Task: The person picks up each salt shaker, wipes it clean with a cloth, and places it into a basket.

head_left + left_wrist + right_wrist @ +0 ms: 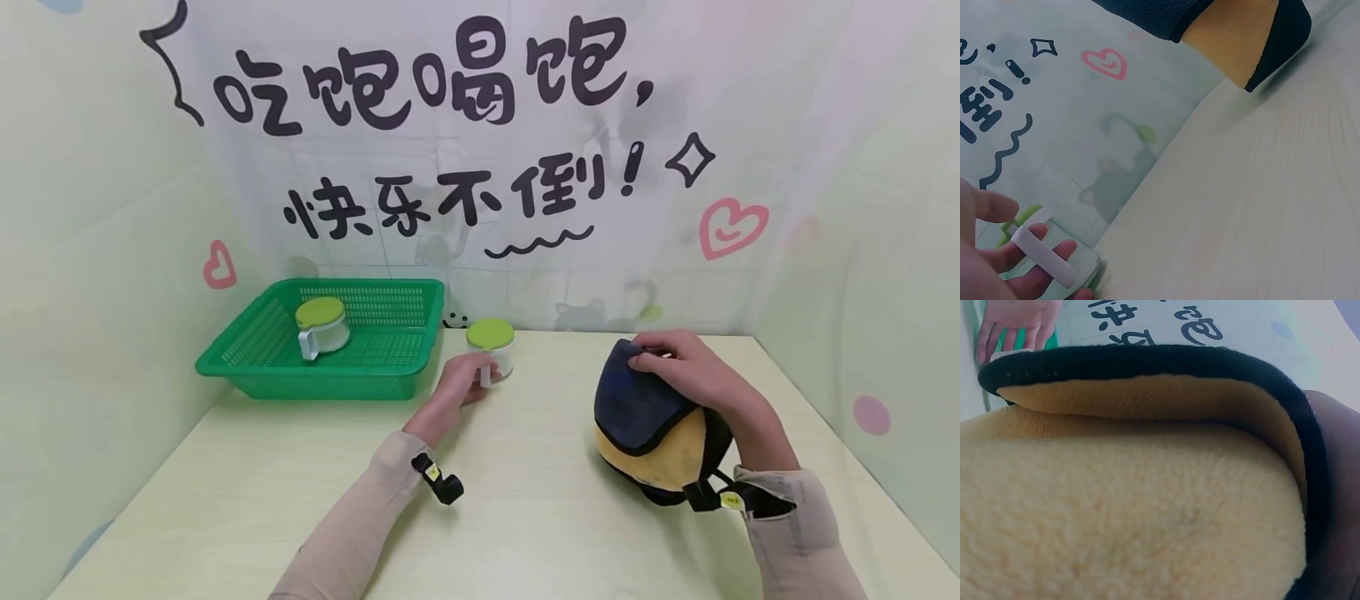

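My left hand point(462, 385) grips the white handle of a clear seasoning jar point(502, 357) with a green lid, upright on the table. In the left wrist view, fingers point(1035, 284) curl through the jar's handle point(1044, 256), with the thumb near the lid. To the right, my right hand point(686, 367) pinches the top of a soft navy-and-tan fabric item point(645, 408) with black trim; I cannot tell its kind. Its fleecy tan side point(1147, 506) fills most of the right wrist view, under a black-edged flap.
A green plastic basket point(330, 387) stands at the back left, holding a second green-lidded jar point(326, 329). The pale wooden table point(517, 500) meets a printed cloth backdrop point(420, 158) behind and light cloth walls on both sides.
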The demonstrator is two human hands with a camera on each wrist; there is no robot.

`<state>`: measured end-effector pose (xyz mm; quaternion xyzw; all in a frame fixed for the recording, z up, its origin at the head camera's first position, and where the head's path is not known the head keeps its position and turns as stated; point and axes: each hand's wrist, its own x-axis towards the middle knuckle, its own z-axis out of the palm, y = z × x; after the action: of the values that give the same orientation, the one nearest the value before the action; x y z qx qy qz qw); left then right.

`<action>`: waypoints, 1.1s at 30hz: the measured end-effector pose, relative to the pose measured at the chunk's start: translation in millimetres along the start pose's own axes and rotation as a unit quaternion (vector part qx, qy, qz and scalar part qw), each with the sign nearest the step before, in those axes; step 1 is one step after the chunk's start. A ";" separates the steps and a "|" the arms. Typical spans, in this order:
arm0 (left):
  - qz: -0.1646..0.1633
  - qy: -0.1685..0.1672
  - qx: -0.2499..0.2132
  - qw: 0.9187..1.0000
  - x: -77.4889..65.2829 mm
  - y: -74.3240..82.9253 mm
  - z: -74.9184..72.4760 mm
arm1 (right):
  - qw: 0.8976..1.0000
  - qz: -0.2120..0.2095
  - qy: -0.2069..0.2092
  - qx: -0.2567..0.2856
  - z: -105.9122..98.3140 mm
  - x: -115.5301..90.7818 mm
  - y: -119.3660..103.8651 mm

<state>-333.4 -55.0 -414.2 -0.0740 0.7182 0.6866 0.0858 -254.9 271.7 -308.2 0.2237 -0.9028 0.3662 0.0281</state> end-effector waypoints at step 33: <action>0.002 -0.096 -0.025 0.995 -1.7 8.6 -6.2 | 1.000 0.003 -0.024 -0.013 8.7 3.6 -0.8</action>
<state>-333.8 -60.8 -405.2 -0.0087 0.6895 0.7083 0.1512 -256.7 263.9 -313.2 0.2290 -0.9088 0.3487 0.0088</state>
